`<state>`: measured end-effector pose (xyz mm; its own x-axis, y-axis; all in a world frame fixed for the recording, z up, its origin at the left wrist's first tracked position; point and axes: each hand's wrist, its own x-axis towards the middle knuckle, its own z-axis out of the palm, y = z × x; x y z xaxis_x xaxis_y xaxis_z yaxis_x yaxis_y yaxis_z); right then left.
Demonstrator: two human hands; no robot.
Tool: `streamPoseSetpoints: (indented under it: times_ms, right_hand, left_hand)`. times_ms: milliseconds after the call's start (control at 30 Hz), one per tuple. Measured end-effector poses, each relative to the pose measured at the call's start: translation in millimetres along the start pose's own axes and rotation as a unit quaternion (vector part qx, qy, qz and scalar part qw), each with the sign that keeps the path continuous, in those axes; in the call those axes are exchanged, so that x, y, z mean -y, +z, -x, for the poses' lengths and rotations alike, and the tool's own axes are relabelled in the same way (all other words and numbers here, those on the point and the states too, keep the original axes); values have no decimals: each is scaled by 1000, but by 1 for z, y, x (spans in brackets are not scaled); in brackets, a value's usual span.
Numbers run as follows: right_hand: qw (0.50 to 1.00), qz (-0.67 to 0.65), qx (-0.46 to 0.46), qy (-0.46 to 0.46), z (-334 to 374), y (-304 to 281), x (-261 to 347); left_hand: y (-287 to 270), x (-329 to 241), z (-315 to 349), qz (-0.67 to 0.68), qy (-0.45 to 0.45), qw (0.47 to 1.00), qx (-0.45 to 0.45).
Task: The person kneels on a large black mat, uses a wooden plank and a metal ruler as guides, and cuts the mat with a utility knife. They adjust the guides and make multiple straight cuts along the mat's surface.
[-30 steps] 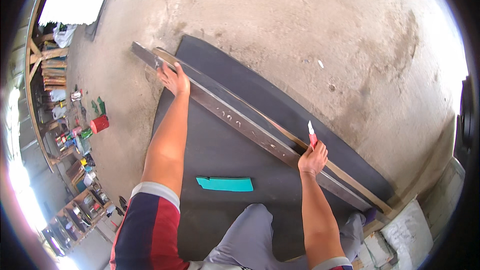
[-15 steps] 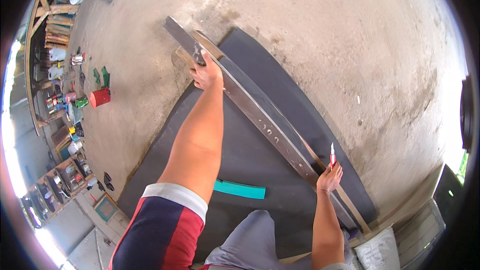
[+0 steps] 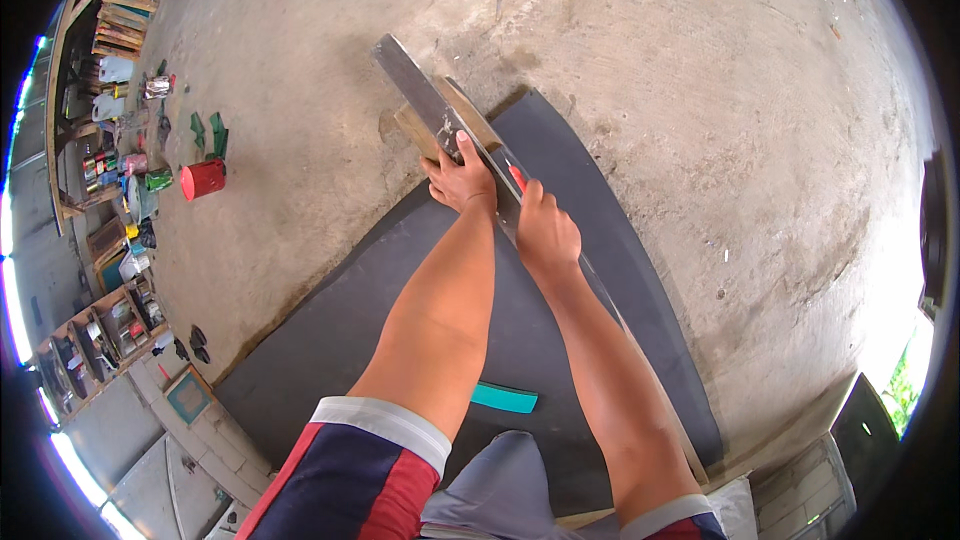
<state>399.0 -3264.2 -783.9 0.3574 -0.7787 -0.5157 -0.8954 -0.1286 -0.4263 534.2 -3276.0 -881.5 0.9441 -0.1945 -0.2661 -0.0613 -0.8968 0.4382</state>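
Observation:
A long dark straight bar (image 3: pixel 415 80) lies diagonally across a large dark grey sheet (image 3: pixel 380 270), its far end sticking out past the sheet. My left hand (image 3: pixel 463 180) grips the bar near that far end, thumb on top and fingers over its left side. Just to the right, my right hand (image 3: pixel 548 232) is closed around a red utility knife (image 3: pixel 516 177) at the bar's right edge. The knife's blade cannot be made out. Under the bar's far end sits a wooden board (image 3: pixel 415 128). A short teal strip (image 3: pixel 505 398) rests on the sheet near my knee.
A red container (image 3: pixel 203 180) and green pieces (image 3: pixel 218 135) stand on the concrete floor (image 3: pixel 320 90) to the left. Wooden shelving (image 3: pixel 105 335) with tools and cans lines the left wall. At lower right is a whitish sack (image 3: pixel 735 508).
My right hand has moved up along the bar with the knife, from its near part to beside my left hand. My left hand stays on the bar; the view has shifted somewhat.

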Motion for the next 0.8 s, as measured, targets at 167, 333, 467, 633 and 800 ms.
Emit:
streamPoseSetpoints:
  times_ms: [167,333,467,633,800]
  right_hand:
    - [995,49,82,10,-31,-2,25]
    - [989,52,135,34,-39,-9,39]
    - [988,44,140,42,-42,-9,42]
    - [986,57,151,34,-39,-11,41]
    - [983,0,167,76,-43,-17,44]
  left_hand:
    - [-2,2,1,5,-6,1000,3]
    - [1,5,-1,-13,-4,1000,13]
    - [4,7,-3,-17,-5,1000,17]
    - [3,8,-3,-7,-6,1000,18]
    - [1,4,0,-6,-4,1000,18]
